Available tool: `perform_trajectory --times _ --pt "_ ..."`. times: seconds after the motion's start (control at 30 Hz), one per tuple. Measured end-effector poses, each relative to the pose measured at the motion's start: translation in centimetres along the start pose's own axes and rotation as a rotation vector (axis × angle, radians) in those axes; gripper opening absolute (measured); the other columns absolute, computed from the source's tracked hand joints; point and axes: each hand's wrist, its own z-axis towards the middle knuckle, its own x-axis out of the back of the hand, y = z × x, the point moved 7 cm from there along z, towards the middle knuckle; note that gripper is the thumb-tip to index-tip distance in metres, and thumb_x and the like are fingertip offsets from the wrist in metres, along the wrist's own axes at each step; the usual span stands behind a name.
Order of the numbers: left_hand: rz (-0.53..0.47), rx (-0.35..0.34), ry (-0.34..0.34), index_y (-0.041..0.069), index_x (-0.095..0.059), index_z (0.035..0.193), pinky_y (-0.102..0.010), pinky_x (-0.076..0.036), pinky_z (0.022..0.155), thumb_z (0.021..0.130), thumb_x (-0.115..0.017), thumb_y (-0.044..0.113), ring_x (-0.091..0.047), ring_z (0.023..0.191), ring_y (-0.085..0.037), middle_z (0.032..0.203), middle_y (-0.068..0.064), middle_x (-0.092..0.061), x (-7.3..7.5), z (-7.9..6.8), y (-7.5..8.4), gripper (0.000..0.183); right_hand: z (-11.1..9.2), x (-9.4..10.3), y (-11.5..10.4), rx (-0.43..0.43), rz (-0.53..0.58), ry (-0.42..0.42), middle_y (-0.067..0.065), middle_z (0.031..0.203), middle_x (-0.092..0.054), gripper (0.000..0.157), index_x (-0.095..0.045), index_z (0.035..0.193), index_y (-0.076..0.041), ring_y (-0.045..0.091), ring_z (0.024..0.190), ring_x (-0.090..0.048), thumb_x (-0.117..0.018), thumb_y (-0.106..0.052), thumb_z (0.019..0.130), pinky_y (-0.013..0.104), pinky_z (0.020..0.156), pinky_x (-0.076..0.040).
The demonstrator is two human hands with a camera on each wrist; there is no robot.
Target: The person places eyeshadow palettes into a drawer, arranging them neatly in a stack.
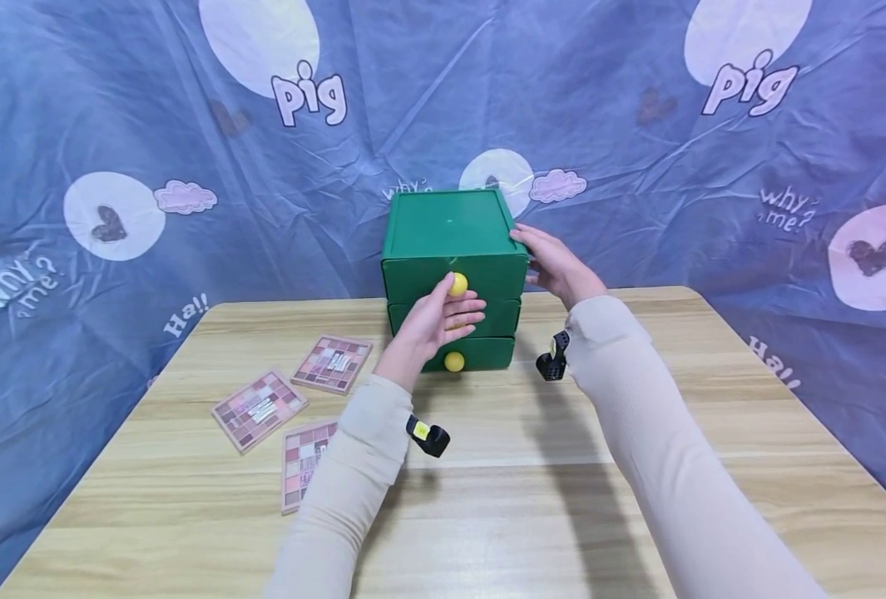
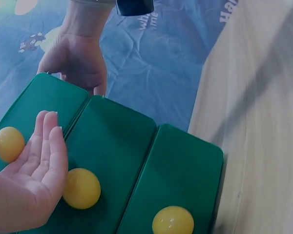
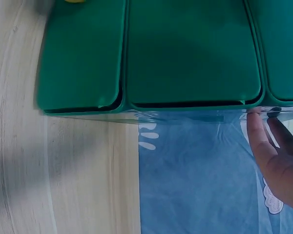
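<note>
A green cabinet of three stacked drawers [image 1: 450,223] stands on the table, each drawer front bearing a round yellow knob. My left hand [image 1: 437,314] is at the top drawer's knob [image 1: 458,284], the thumb on one side and the index finger along the other; the remaining fingers stretch out across the front. In the left wrist view the middle knob [image 2: 82,188] shows just beyond the little finger, with the bottom knob [image 2: 173,222] farther along. Against the cabinet's right side rests my right hand [image 1: 558,262], fingertips near the upper edge, fingers nearly straight.
Three pink makeup palettes lie on the wooden table [image 1: 487,516] to the left: one upper palette [image 1: 332,363], one at the far left [image 1: 259,410] and a nearer one [image 1: 300,466] partly under my left sleeve. A blue printed cloth [image 1: 383,100] hangs behind the cabinet.
</note>
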Motion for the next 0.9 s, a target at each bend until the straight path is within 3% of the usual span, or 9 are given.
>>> perform_trajectory --times 0.2,0.53,0.9 --pt "-0.04 -0.016 0.037 -0.001 -0.055 0.107 -0.031 -0.045 0.077 0.083 -0.047 0.047 -0.058 0.088 -0.022 0.098 -0.011 -0.061 0.1 -0.5 -0.5 0.054 -0.2 -0.3 0.0 -0.014 0.014 -0.015 0.006 0.132 -0.032 0.055 -0.024 0.137 -0.026 0.021 0.113 -0.036 -0.047 -0.034 0.087 0.037 0.089 -0.033" --pt "-0.049 -0.052 0.066 -0.002 -0.058 0.101 -0.029 -0.046 0.074 0.081 -0.051 0.047 -0.06 0.083 -0.022 0.089 -0.01 -0.063 -0.2 -2.6 -1.1 0.052 -0.2 -0.2 0.1 -0.01 0.043 -0.014 0.004 0.134 -0.03 0.054 -0.026 0.136 -0.028 0.021 0.112 -0.035 -0.047 -0.035 0.087 0.033 0.086 -0.035" --pt "-0.022 -0.067 0.043 -0.004 -0.056 0.1 -0.03 -0.047 0.073 0.081 -0.051 0.046 -0.06 0.077 -0.02 0.085 -0.009 -0.063 -1.0 -5.5 -1.8 0.055 -0.1 -0.2 0.3 -0.035 0.051 -0.022 0.003 0.137 -0.025 0.053 -0.025 0.136 -0.031 0.024 0.118 -0.029 -0.046 -0.036 0.088 0.039 0.092 -0.03"
